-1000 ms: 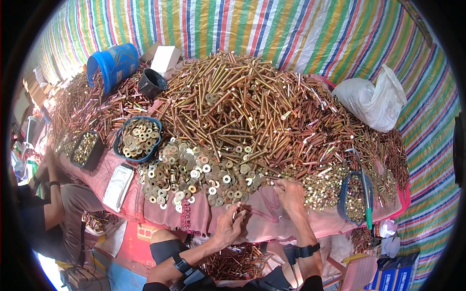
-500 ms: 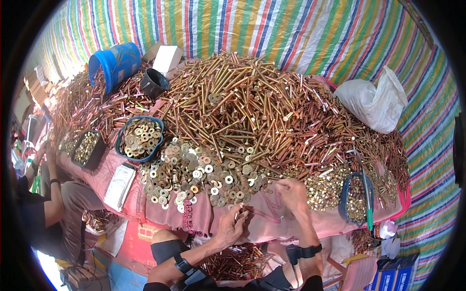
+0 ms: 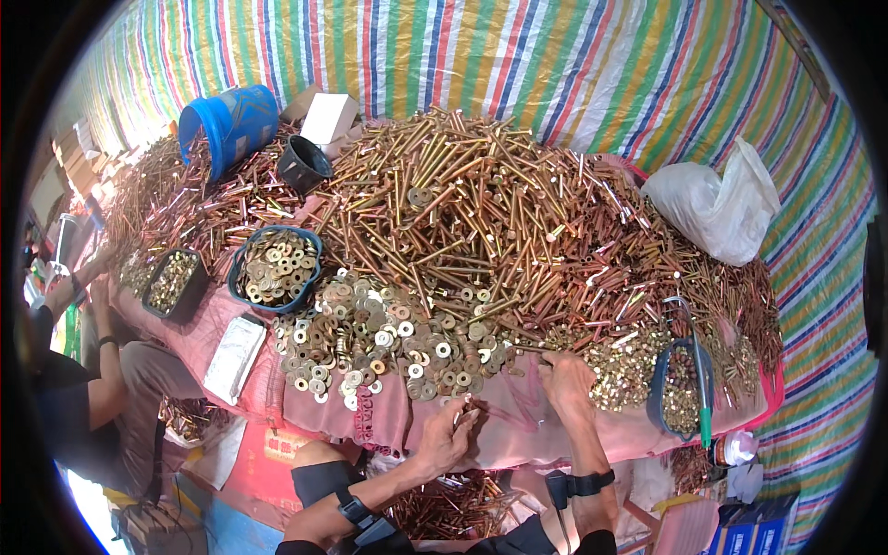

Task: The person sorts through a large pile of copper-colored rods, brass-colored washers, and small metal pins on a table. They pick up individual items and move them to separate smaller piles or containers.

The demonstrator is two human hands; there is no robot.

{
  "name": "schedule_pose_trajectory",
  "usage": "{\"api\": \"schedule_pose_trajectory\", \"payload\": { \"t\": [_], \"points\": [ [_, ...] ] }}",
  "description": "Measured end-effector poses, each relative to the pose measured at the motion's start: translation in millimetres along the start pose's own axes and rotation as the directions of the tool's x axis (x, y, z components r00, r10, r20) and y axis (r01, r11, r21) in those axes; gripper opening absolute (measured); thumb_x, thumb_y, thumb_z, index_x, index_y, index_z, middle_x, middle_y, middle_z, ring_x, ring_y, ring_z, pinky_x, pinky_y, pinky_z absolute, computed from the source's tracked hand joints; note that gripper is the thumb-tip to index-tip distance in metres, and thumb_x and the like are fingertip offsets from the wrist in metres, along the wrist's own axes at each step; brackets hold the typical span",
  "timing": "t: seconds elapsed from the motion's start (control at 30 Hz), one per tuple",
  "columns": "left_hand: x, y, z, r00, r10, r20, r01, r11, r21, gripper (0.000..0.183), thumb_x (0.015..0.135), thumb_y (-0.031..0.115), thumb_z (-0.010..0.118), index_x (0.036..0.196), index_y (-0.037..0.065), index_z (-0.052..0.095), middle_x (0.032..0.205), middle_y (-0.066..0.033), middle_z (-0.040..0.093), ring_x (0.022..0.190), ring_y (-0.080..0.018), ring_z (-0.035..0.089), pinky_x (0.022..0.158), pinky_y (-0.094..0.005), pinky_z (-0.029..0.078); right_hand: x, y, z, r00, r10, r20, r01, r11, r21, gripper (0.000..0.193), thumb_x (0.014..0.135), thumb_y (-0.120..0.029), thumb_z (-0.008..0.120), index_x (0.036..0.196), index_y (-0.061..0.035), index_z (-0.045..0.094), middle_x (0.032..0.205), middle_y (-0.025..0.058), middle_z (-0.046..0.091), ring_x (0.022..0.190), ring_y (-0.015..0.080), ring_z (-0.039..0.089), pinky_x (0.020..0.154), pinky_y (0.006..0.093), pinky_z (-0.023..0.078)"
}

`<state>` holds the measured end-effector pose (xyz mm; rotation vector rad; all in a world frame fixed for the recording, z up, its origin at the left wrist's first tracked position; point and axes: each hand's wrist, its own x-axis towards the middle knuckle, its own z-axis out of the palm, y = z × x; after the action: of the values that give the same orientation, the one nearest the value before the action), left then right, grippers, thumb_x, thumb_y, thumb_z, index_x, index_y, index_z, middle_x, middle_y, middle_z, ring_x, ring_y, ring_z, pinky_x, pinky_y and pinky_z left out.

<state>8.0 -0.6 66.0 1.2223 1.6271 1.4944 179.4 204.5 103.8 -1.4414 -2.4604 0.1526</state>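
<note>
L hand (image 3: 450, 433) pinches a small brass piece (too small to tell what) at the pink cloth's (image 3: 518, 430) front edge; R hand (image 3: 566, 381) is closed on a long bolt (image 3: 529, 349) by the washer pile (image 3: 388, 338). White plastic bag (image 3: 712, 205) far right, white box (image 3: 328, 117) and blue bucket (image 3: 229, 125) at rear left, flat white packet (image 3: 235, 359) front left.
</note>
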Motion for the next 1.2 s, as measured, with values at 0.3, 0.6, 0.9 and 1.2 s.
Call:
{"api": "schedule_pose_trajectory", "payload": {
  "t": [0.3, 0.6, 0.9, 1.2],
  "points": [
    [3, 0, 3, 0.999, 0.033, -0.032, -0.034, 0.999, -0.035, 0.021, 0.107, 0.01, 0.06, 0.126, 0.005, 0.067, 0.072, -0.0108, 0.06, 0.062, -0.0159, 0.057, 0.056, -0.0328, 0.048, 1, 1, 12, 0.992, 0.049, -0.114, -0.052, 0.998, -0.022, 0.018, 0.088, -0.014, 0.08, 0.106, -0.0115, 0.082, 0.087, 0.0179, 0.072, 0.081, 0.0364, 0.072, 0.074, 0.0458, 0.058],
    [2, -4, 3, 1.0, -0.003, 0.006, 0.003, 1.0, -0.031, 0.024, 0.105, 0.009, 0.065, 0.129, 0.005, 0.068, 0.073, -0.0101, 0.061, 0.063, -0.0124, 0.056, 0.057, -0.032, 0.048, -5, 8, 2, 0.962, 0.11, 0.251, -0.273, 0.456, 0.847, 0.015, 0.096, -0.013, 0.08, 0.103, -0.0003, 0.079, 0.09, 0.0065, 0.076, 0.064, 0.0102, 0.063, 0.056, 0.0271, 0.051],
    [5, -2, 4, 0.998, 0.033, -0.054, -0.037, 0.997, -0.075, 0.024, 0.104, 0.012, 0.072, 0.126, 0.005, 0.075, 0.076, -0.0031, 0.066, 0.067, -0.0075, 0.061, 0.06, -0.027, 0.049, -20, -20, 8, 0.924, -0.003, 0.383, -0.333, 0.489, 0.807, 0.027, 0.1, -0.024, 0.078, 0.106, 0.0025, 0.078, 0.077, 0.0033, 0.071, 0.058, 0.0065, 0.059, 0.053, 0.024, 0.046],
    [4, -19, 6, 0.998, -0.053, -0.032, 0.044, 0.975, -0.217, 0.021, 0.1, 0.009, 0.077, 0.117, -0.004, 0.075, 0.094, -0.0102, 0.075, 0.083, -0.0129, 0.066, 0.075, -0.0304, 0.055, -27, -26, -4, 0.826, -0.166, 0.538, -0.483, 0.282, 0.829, 0.031, 0.103, -0.034, 0.075, 0.099, -0.0027, 0.076, 0.064, -0.0004, 0.066, 0.053, 0.0051, 0.055, 0.048, 0.0221, 0.038]
  ]
}}
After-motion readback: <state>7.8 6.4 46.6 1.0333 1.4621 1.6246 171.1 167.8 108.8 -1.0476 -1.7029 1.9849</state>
